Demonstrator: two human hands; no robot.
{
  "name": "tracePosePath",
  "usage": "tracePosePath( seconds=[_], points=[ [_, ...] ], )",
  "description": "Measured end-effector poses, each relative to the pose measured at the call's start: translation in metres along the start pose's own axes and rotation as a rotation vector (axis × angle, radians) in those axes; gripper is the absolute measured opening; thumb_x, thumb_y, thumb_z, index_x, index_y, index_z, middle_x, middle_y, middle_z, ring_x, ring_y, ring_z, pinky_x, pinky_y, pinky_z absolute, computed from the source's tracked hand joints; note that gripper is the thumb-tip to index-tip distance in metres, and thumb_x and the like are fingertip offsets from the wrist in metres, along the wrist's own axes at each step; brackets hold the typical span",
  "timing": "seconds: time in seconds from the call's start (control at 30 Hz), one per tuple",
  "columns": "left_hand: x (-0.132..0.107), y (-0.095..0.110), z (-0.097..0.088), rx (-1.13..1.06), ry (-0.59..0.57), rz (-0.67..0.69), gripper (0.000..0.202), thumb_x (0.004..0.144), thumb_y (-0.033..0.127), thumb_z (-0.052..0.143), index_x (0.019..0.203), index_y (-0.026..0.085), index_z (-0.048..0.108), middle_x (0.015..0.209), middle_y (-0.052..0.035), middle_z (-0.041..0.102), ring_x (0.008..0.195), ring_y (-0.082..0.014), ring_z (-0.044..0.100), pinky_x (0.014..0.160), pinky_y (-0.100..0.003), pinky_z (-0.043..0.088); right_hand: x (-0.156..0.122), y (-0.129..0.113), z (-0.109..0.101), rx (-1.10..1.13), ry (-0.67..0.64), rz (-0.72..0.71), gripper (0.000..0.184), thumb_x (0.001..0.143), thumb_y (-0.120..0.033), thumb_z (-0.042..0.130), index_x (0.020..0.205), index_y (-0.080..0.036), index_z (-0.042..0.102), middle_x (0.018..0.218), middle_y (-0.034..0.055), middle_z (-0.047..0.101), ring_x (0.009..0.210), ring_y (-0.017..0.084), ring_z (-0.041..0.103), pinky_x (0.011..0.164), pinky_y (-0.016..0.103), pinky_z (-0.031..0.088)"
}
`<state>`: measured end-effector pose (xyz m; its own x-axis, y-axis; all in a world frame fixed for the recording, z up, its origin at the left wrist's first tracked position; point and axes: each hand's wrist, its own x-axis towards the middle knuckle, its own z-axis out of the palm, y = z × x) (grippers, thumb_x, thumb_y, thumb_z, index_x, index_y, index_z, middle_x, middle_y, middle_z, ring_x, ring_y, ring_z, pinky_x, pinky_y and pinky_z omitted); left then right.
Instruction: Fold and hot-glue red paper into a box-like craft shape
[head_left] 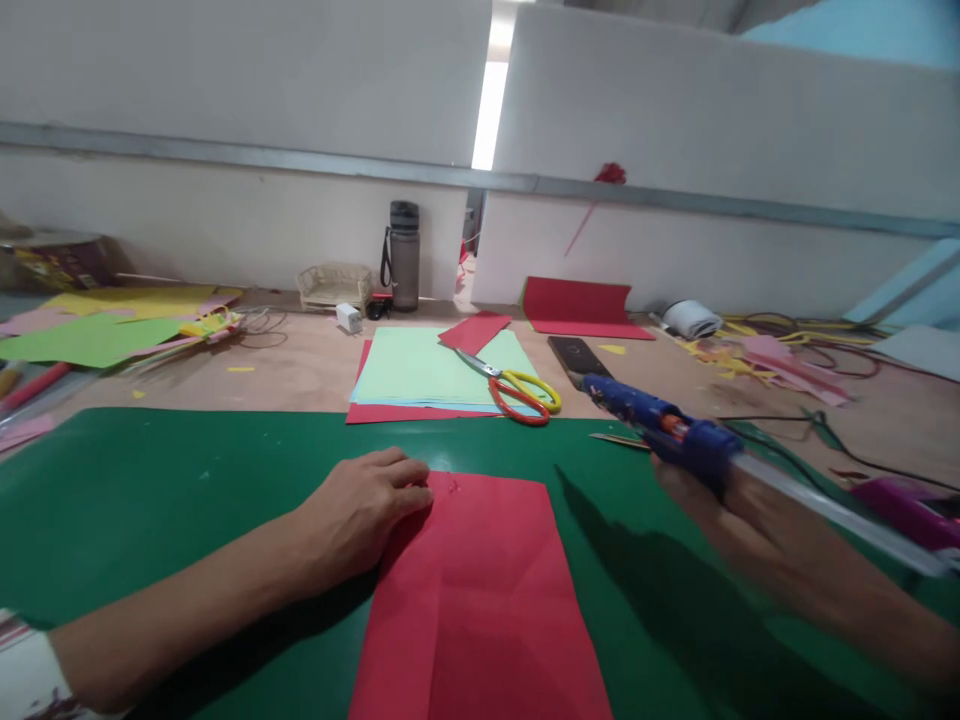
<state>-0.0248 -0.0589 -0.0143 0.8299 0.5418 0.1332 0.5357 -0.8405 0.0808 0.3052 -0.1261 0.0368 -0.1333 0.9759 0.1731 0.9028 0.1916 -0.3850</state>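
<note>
A sheet of red paper [495,590] with fold creases lies in front of me on a green mat. My left hand [367,505] is at its far left corner, fingers bent and closed on the edge; the fingertips are partly hidden. Small shiny spots, perhaps glue, show near the paper's far edge. On the right, my right hand [750,510] is wrapped round a blue hot glue gun [667,425], raised above the mat. Its nozzle points away to the left, and a long clear glue stick [840,515] sticks out of its back. This hand is slightly blurred.
Beyond the green mat [195,470], orange-and-yellow scissors [517,390] rest on stacked pale green paper [405,370]. Behind the glue gun are a phone [574,355] and a thin blade-like tool [619,440]. A bottle [405,258] stands by the wall. Cables [885,460] run at right.
</note>
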Motion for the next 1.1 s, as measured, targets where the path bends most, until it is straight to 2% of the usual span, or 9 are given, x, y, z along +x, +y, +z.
tracePosePath(
  seconds=[0.1, 0.2, 0.37, 0.73, 0.83, 0.9, 0.93, 1.0, 1.1],
  points=[
    [0.0, 0.001, -0.001, 0.01, 0.0, -0.003, 0.027, 0.087, 0.009, 0.038, 0.092, 0.02, 0.062, 0.099, -0.0047, 0.062, 0.084, -0.019, 0.053, 0.069, -0.029, 0.045, 0.004, 0.01, 0.005, -0.427, 0.195, -0.08, 0.049, 0.088, -0.026, 0.034, 0.137, -0.019, 0.03, 0.091, 0.0112, 0.064, 0.079, 0.032, 0.061, 0.064, 0.038, 0.046],
    [-0.001, 0.002, -0.001, 0.03, 0.015, 0.0, 0.026, 0.087, 0.009, 0.038, 0.09, 0.02, 0.062, 0.096, -0.0054, 0.062, 0.082, -0.0181, 0.052, 0.068, -0.028, 0.045, 0.01, 0.021, 0.018, -0.845, 0.189, -0.137, 0.053, 0.082, -0.006, 0.032, 0.134, -0.009, 0.038, 0.082, 0.0153, 0.062, 0.075, 0.031, 0.058, 0.066, 0.04, 0.043],
    [-0.001, 0.003, -0.002, 0.026, 0.018, 0.006, 0.028, 0.087, 0.009, 0.038, 0.09, 0.019, 0.063, 0.095, -0.0055, 0.063, 0.08, -0.0177, 0.053, 0.068, -0.028, 0.045, 0.019, 0.039, 0.038, -1.022, 0.134, -0.153, 0.055, 0.075, 0.002, 0.038, 0.128, -0.01, 0.045, 0.079, 0.0118, 0.06, 0.072, 0.026, 0.058, 0.063, 0.034, 0.04],
    [-0.001, 0.0, 0.0, 0.044, -0.011, 0.003, 0.025, 0.088, 0.012, 0.039, 0.093, 0.02, 0.062, 0.101, -0.0047, 0.063, 0.084, -0.0191, 0.053, 0.068, -0.03, 0.046, 0.027, 0.047, 0.034, -0.909, -0.051, -0.129, 0.062, 0.069, 0.005, 0.043, 0.128, -0.013, 0.047, 0.088, 0.0124, 0.065, 0.072, 0.026, 0.062, 0.062, 0.035, 0.041],
    [-0.001, -0.001, 0.001, 0.033, -0.018, 0.003, 0.025, 0.088, 0.012, 0.039, 0.092, 0.02, 0.062, 0.1, -0.0047, 0.062, 0.084, -0.019, 0.053, 0.069, -0.03, 0.046, 0.026, 0.031, 0.022, -0.888, 0.047, -0.192, 0.046, 0.073, 0.001, 0.045, 0.114, -0.014, 0.059, 0.101, 0.0177, 0.065, 0.087, 0.033, 0.061, 0.074, 0.044, 0.041],
    [-0.002, -0.002, 0.001, 0.031, -0.015, 0.011, 0.025, 0.088, 0.011, 0.039, 0.095, 0.02, 0.061, 0.102, -0.0051, 0.062, 0.086, -0.0192, 0.054, 0.071, -0.03, 0.046, 0.028, 0.013, 0.017, -0.681, 0.09, -0.243, 0.031, 0.084, -0.016, 0.046, 0.111, -0.013, 0.06, 0.105, 0.0173, 0.064, 0.094, 0.032, 0.059, 0.08, 0.044, 0.042],
    [-0.002, -0.002, 0.002, 0.032, -0.017, 0.011, 0.026, 0.087, 0.01, 0.038, 0.096, 0.02, 0.061, 0.103, -0.0052, 0.062, 0.087, -0.0193, 0.054, 0.071, -0.03, 0.046, 0.032, 0.003, 0.017, -0.495, 0.049, -0.263, 0.032, 0.087, -0.022, 0.043, 0.113, -0.012, 0.059, 0.104, 0.0153, 0.065, 0.094, 0.029, 0.06, 0.08, 0.04, 0.045],
    [-0.002, -0.002, 0.001, 0.04, -0.029, 0.005, 0.027, 0.087, 0.009, 0.038, 0.098, 0.021, 0.06, 0.104, -0.0052, 0.062, 0.088, -0.0197, 0.054, 0.071, -0.03, 0.046, 0.041, -0.017, 0.018, -0.167, -0.205, -0.191, 0.035, 0.09, -0.028, 0.038, 0.117, -0.016, 0.056, 0.102, 0.0092, 0.067, 0.09, 0.022, 0.062, 0.073, 0.03, 0.048],
    [-0.002, 0.001, -0.002, 0.054, -0.046, -0.008, 0.028, 0.087, 0.01, 0.037, 0.104, 0.021, 0.056, 0.106, -0.0055, 0.062, 0.09, -0.0205, 0.055, 0.071, -0.031, 0.046, 0.058, -0.038, 0.026, 0.038, -0.398, -0.124, 0.033, 0.088, -0.03, 0.041, 0.112, -0.017, 0.06, 0.094, 0.0055, 0.069, 0.081, 0.019, 0.063, 0.065, 0.025, 0.047]
  ],
)
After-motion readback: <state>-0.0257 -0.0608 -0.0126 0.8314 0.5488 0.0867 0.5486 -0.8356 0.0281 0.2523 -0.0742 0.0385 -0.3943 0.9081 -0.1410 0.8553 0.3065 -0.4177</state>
